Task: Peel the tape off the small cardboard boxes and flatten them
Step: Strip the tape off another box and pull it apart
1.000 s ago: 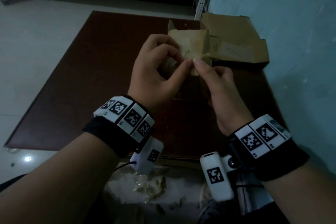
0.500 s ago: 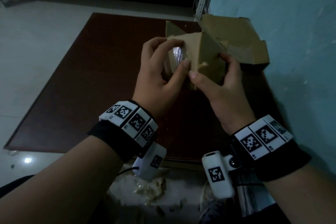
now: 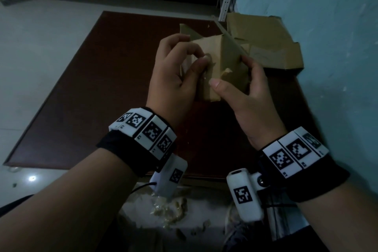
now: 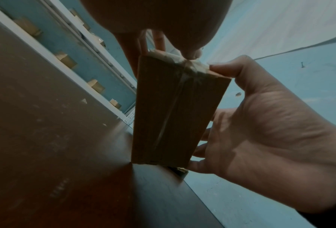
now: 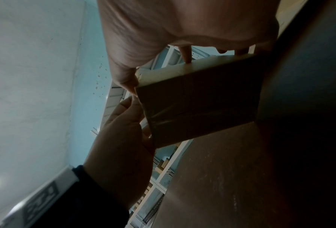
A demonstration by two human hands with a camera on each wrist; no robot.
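**Hands turn the small box and pick at its tape**

Left hand point(image 3: 173, 71) pinches clear tape point(image 4: 175, 106) at the top edge of the small cardboard box point(image 3: 223, 67), thumb and forefinger together. Right hand point(image 3: 245, 92) grips the box's right side, thumb on the near face, fingers behind. Half a second ago the shiny tape patch faced the head camera; it no longer does. The box is held above the dark brown surface point(image 3: 92, 98). Flattened cardboard point(image 3: 266, 47) lies at the far right corner, against the blue wall point(image 3: 327, 26).
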